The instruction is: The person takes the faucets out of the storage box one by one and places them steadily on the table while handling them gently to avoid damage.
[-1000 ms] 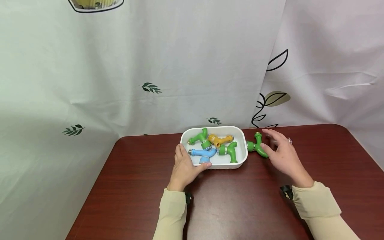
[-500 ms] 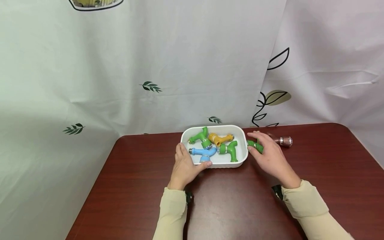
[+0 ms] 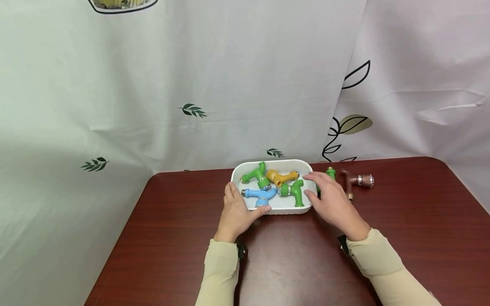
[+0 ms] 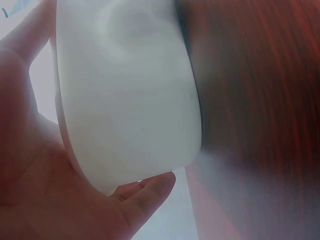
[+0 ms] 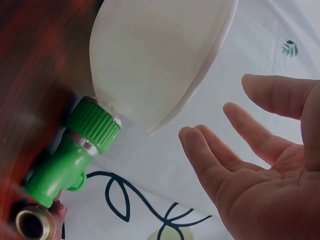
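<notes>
A white rectangular tray [image 3: 283, 211] holds several small plastic taps: a green tap [image 3: 254, 173] at the back left, a yellow tap [image 3: 284, 177] beside it, a blue tap [image 3: 258, 194] in front and a second green tap [image 3: 294, 193] to the right. My left hand [image 3: 235, 214] grips the tray's front left corner, thumb along the front rim; the left wrist view shows it around the tray wall [image 4: 130, 100]. Over the tray's right end, my right hand [image 3: 332, 202] hovers with fingers spread and nothing between them. Below it, another green tap [image 5: 75, 150] lies against the tray's outer end, partly hidden in the head view.
A brown tap [image 3: 354, 181] with a ribbed metallic knob lies on the table right of the green one. The dark red wooden table [image 3: 172, 233] ends at the back against a hanging white cloth [image 3: 245, 85] printed with leaves.
My right hand has moved left, from over the green tap outside to the tray's right end, uncovering the brown tap. The left hand and the tray have stayed put.
</notes>
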`<state>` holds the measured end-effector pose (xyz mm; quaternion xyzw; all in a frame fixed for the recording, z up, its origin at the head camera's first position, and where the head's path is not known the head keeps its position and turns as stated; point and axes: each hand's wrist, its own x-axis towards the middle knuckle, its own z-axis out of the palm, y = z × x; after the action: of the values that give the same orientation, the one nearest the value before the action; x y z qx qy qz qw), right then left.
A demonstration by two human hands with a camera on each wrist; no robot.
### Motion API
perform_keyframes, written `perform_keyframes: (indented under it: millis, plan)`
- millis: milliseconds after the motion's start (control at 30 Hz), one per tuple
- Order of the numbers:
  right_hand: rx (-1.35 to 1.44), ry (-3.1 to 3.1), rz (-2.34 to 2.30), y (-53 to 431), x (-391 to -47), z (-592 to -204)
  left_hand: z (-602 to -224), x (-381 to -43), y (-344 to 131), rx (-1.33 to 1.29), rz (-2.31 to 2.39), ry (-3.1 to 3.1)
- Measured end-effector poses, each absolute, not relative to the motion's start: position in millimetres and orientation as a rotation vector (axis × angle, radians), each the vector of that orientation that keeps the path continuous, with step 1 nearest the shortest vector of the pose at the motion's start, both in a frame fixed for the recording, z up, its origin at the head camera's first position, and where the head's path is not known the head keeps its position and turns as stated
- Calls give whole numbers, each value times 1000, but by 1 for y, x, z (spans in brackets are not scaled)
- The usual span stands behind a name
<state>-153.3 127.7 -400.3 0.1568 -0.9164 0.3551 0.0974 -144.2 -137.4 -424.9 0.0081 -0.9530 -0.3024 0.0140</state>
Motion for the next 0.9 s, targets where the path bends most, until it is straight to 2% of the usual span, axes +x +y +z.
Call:
perform_keyframes:
  millis: [900]
  plan:
    - [595, -2832, 931, 93, -171, -408, -425, -144, -138, 11, -945, -2957]
